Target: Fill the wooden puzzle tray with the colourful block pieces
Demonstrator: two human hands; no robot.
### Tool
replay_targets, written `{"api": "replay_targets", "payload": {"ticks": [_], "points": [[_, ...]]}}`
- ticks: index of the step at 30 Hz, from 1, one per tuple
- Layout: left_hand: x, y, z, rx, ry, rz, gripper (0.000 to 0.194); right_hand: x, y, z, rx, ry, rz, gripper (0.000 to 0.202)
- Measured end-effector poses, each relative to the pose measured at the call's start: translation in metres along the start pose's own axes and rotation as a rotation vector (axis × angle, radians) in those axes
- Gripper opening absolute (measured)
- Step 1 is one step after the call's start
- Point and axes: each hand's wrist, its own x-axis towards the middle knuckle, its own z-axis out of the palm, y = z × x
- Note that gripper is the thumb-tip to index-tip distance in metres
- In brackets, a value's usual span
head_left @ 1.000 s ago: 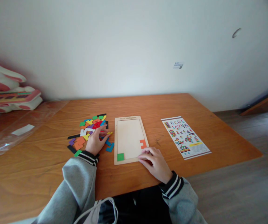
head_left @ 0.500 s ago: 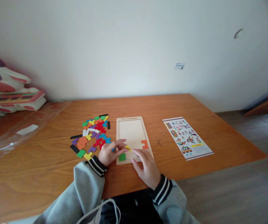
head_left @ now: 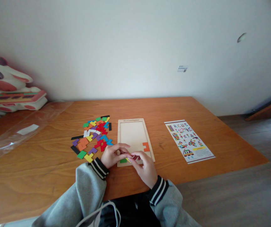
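Over the lower part of a pale wooden puzzle board (head_left: 119, 135), my left hand (head_left: 112, 156) and my right hand (head_left: 146, 166) meet at the fingertips. Between them a small yellow puzzle piece (head_left: 128, 160) is pinched, mostly hidden by the fingers. Both hands are closed. In the board's lower left corner lies a green square piece (head_left: 123, 160), partly covered by my left hand. An orange notched piece (head_left: 146, 147) rests against the board's right inner edge.
Many coloured puzzle pieces (head_left: 83, 144) are spread left of the board. A printed pattern sheet (head_left: 189, 142) lies to the right. Clear plastic wrapping (head_left: 48, 116) and a cow-shaped toy keyboard (head_left: 14, 97) occupy the left side of the wooden table (head_left: 173, 108), which stands against a wall.
My right hand has shifted left and closed in on my left hand. The yellow piece has moved slightly lower, and the fingers now cover more of it and of the green square.
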Motion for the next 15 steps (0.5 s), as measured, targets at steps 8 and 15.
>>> {"api": "replay_targets", "payload": {"ticks": [8, 15], "points": [[0.007, -0.002, -0.008, 0.163, 0.29, -0.041, 0.032, 0.006, -0.005, 0.007, 0.007, 0.02, -0.049, 0.024], [0.007, 0.001, -0.021, 0.601, 0.015, 0.204, 0.018, 0.001, 0.01, 0.008, -0.109, 0.141, 0.075, 0.012]]}}
